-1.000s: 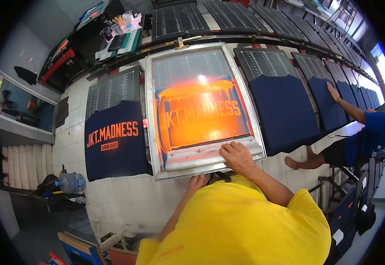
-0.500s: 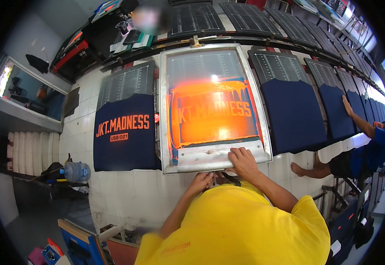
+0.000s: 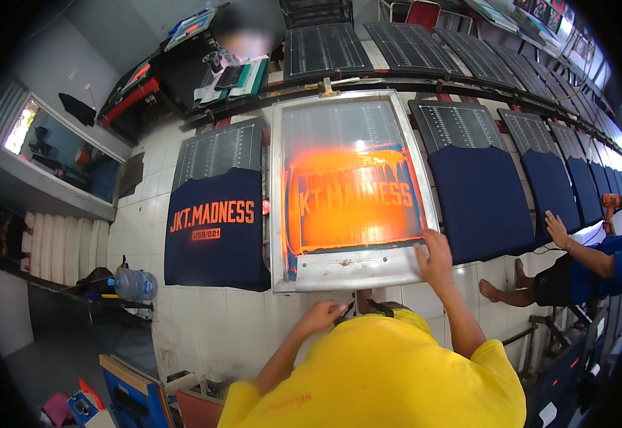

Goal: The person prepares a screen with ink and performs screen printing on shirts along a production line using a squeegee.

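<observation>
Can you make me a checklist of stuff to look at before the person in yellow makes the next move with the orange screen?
1. Right hand at the screen frame: ok, it is at the near right corner.
2. Left hand at the frame too: not ok, it is apart from it, near the front of the yellow shirt.
3. Metal bar out of the way: ok, it lies along the frame's near end.
4. Orange ink inside the frame: ok.
5. Other person's hand away from the frame: ok, it is farther right.
6. Cloth smooth underneath: cannot tell, the screen covers that spot.
</observation>
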The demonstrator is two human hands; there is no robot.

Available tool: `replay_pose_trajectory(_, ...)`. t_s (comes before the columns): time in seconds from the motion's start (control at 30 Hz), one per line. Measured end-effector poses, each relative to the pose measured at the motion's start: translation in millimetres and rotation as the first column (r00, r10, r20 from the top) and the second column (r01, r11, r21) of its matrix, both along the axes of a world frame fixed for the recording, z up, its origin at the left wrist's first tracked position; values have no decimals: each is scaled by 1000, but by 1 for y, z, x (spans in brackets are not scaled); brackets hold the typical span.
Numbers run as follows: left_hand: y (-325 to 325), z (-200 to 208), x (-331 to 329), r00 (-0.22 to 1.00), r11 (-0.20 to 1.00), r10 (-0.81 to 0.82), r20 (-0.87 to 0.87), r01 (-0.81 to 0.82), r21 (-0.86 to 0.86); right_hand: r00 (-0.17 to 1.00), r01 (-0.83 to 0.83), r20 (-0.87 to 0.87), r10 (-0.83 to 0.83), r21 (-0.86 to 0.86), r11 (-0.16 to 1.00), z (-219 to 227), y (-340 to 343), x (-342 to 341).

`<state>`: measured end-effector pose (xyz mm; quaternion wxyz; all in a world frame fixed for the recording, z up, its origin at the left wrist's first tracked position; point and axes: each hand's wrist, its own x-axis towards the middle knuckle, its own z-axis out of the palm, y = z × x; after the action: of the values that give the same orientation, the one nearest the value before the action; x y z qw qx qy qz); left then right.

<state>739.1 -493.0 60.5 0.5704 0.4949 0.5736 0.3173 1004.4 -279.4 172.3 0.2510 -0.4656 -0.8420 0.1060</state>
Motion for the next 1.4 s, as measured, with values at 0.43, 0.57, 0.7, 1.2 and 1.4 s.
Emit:
replay_pose_trajectory(0.43, 28, 15, -130, 568, 851, 517, -641, -417, 318, 861, 296, -298, -411, -363, 884, -67, 42, 48)
replay_pose_trajectory(0.57, 33, -6, -136, 606, 780, 624, -493, -525, 340, 817, 343, -354, -454, -335, 878, -76, 47, 46)
replay_pose_trajectory(0.7, 30, -19, -143, 615, 743, 668, -418, -580, 334, 796, 367, -341, -501, -385, 847, -70, 50, 42)
replay_pose_trajectory(1.2, 38, -2, -142, 608, 773, 625, -490, -572, 275, 877, 382, -110, -467, -429, 819, -54, 55, 50)
replay_pose_trajectory(1.4, 19, 59, -107, 592, 832, 541, -597, -278, 480, 962, -185, 179, 205, -121, 975, 19, 9, 44)
